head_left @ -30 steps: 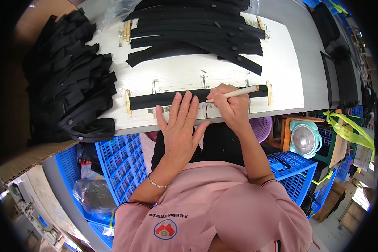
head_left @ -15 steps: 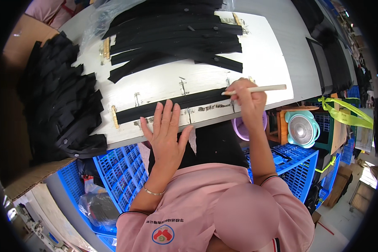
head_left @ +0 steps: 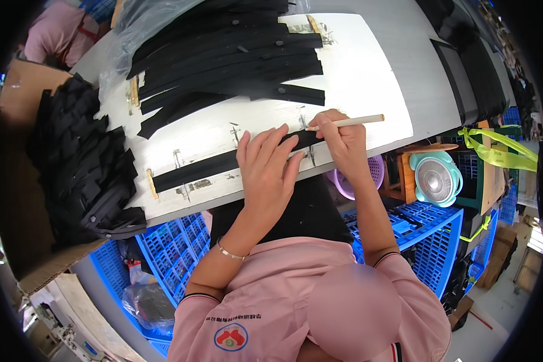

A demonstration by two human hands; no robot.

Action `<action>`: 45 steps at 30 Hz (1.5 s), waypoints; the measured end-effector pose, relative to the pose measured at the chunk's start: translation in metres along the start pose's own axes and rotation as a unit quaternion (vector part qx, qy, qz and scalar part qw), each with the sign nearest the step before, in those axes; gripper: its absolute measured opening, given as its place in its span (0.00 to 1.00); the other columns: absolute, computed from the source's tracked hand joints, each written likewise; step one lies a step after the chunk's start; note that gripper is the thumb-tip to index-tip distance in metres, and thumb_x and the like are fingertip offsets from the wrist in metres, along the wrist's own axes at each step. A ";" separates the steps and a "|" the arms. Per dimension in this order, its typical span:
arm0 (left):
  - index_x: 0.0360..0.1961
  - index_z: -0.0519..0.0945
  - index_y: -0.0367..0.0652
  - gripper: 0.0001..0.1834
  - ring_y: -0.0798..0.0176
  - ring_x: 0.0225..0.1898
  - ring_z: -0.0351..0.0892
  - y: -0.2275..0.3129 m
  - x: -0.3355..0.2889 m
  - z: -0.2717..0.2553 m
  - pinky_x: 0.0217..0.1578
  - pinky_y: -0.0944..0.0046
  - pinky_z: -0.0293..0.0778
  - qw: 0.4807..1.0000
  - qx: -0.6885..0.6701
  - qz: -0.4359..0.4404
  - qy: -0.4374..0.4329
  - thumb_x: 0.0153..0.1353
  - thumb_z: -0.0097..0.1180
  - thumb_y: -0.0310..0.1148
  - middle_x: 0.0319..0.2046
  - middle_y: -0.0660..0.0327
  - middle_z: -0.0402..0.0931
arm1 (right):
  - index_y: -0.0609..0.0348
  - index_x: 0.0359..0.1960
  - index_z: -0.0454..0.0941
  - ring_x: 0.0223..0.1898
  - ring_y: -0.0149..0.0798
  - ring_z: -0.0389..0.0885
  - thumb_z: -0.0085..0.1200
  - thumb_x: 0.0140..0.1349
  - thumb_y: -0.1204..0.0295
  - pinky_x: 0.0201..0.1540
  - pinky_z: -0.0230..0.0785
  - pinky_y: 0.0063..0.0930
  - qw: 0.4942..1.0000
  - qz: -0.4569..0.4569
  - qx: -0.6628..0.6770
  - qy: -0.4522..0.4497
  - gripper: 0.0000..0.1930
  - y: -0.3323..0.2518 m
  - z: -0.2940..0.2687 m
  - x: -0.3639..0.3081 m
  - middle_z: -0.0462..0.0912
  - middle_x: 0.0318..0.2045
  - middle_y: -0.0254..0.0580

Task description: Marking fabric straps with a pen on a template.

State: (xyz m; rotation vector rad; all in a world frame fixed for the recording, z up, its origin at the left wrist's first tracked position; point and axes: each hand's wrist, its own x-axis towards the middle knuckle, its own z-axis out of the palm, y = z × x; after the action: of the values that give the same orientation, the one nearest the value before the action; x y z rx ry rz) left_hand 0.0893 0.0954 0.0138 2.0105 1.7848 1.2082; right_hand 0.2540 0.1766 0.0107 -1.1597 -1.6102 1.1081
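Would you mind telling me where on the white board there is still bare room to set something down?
The widest bare patch on the white work board lies right of the stacked black strips, above the right hand holding a pale marking pencil. A narrower band runs between that stack and the single black strip under the left hand. The board's upper left is crowded.

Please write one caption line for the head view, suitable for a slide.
Left hand flat on a black strip on the white board while the right hand holds a white pencil to it.

pink polo shirt [head_left: 265, 301] with dark-trimmed short sleeves, round chest emblem [head_left: 230, 336]; thin bracelet [head_left: 230, 254] on left wrist.
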 end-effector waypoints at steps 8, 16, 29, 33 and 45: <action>0.42 0.83 0.41 0.10 0.53 0.53 0.76 -0.002 0.011 0.019 0.65 0.44 0.62 1.000 0.001 -0.016 0.011 0.58 0.67 0.25 0.48 0.60 0.81 | 0.66 0.35 0.85 0.29 0.25 0.75 0.52 0.75 0.71 0.33 0.66 0.22 1.000 -0.007 -0.011 -0.010 0.13 0.000 0.000 0.001 0.82 0.28 0.37; 0.42 0.83 0.42 0.11 0.53 0.53 0.76 -0.002 0.011 0.020 0.65 0.44 0.62 1.000 0.015 -0.014 0.010 0.58 0.67 0.26 0.48 0.60 0.81 | 0.68 0.35 0.84 0.29 0.31 0.82 0.55 0.71 0.71 0.33 0.72 0.25 0.999 -0.031 0.001 0.015 0.11 0.004 0.001 0.000 0.86 0.28 0.41; 0.44 0.83 0.42 0.11 0.53 0.55 0.76 -0.003 0.012 0.020 0.65 0.45 0.62 1.000 0.021 -0.009 0.009 0.58 0.67 0.26 0.50 0.60 0.81 | 0.66 0.31 0.84 0.26 0.32 0.81 0.56 0.70 0.69 0.32 0.72 0.26 0.995 -0.072 -0.048 -0.048 0.13 0.006 -0.007 -0.002 0.84 0.23 0.42; 0.49 0.84 0.42 0.15 0.51 0.62 0.72 -0.004 -0.001 0.009 0.69 0.41 0.56 0.999 0.036 -0.019 0.002 0.61 0.65 0.27 0.57 0.58 0.79 | 0.66 0.29 0.83 0.27 0.31 0.82 0.55 0.69 0.71 0.33 0.72 0.27 0.998 -0.012 -0.003 -0.060 0.13 0.002 -0.007 -0.004 0.84 0.23 0.41; 0.61 0.80 0.40 0.22 0.41 0.70 0.64 -0.050 0.044 -0.007 0.70 0.25 0.43 0.991 0.077 0.015 -0.113 0.73 0.55 0.41 0.63 0.47 0.72 | 0.65 0.29 0.83 0.22 0.21 0.70 0.53 0.73 0.70 0.25 0.58 0.16 0.994 0.020 0.078 0.080 0.15 0.011 -0.011 -0.011 0.81 0.25 0.34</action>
State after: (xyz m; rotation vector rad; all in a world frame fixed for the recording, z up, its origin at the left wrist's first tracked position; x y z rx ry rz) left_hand 0.0451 0.1445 0.0067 2.1644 1.7895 0.8329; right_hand 0.2695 0.1697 0.0017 -1.1504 -1.3597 1.1155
